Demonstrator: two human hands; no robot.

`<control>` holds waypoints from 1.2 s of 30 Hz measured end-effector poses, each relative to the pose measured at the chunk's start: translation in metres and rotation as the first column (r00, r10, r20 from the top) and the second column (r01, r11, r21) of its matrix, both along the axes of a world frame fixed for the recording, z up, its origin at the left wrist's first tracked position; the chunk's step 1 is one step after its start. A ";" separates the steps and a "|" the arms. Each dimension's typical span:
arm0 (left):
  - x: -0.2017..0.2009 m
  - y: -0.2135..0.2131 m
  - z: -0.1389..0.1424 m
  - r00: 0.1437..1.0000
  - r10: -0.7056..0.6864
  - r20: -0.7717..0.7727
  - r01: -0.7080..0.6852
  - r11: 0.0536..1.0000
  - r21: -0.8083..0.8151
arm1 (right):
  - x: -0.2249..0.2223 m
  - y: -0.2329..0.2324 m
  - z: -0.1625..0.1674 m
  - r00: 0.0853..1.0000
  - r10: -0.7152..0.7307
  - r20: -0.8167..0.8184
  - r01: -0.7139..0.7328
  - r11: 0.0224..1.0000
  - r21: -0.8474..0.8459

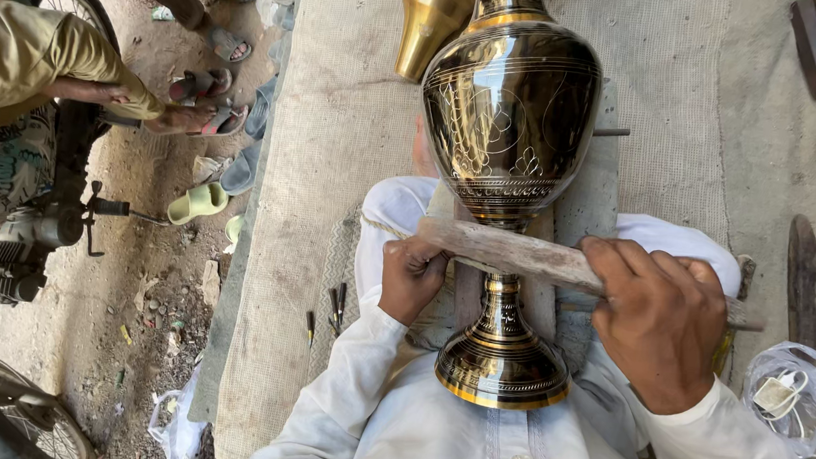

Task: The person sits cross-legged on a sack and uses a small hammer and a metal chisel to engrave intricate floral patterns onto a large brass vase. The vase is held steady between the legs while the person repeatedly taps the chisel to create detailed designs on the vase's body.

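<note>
A large dark brass vase (508,120) with engraved gold patterns lies across my lap, its round foot (502,366) toward me. A worn wooden stick (524,252) crosses the vase's neck. My right hand (660,325) grips the stick at its right end. My left hand (412,274) is closed at the stick's left end, beside the neck, apparently holding a small tool that I cannot make out. I wear white sleeves and white trousers.
A second golden vase (432,15) lies beyond the dark one on a woven mat (316,153). Small metal tools (334,307) lie at my left. A plastic bag (797,396) sits right. Another person (10,57) and a motorcycle (24,235) are at left.
</note>
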State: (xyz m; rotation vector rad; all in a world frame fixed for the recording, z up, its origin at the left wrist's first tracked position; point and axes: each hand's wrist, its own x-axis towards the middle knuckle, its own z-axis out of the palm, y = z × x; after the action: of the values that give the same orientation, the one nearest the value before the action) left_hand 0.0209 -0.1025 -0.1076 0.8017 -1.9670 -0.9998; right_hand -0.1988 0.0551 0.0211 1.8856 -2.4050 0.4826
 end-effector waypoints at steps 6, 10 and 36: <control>0.002 0.004 -0.001 1.000 0.000 0.003 0.000 0.996 0.087 | -0.001 0.001 0.004 0.998 -0.027 0.058 0.036 0.987 -0.157; 0.001 0.007 0.002 0.997 -0.008 -0.074 0.017 0.992 0.128 | 0.000 -0.002 0.005 0.993 0.048 0.106 -0.029 0.985 -0.170; 0.001 0.011 -0.006 0.996 0.054 0.065 -0.051 0.997 -0.049 | 0.005 -0.006 0.007 0.998 0.014 -0.057 -0.014 1.000 0.005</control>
State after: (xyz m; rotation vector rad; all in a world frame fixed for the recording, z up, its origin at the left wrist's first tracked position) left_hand 0.0216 -0.0917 -0.1135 0.8657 -2.0076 -0.9027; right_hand -0.1940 0.0495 0.0280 1.8928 -2.3611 0.4189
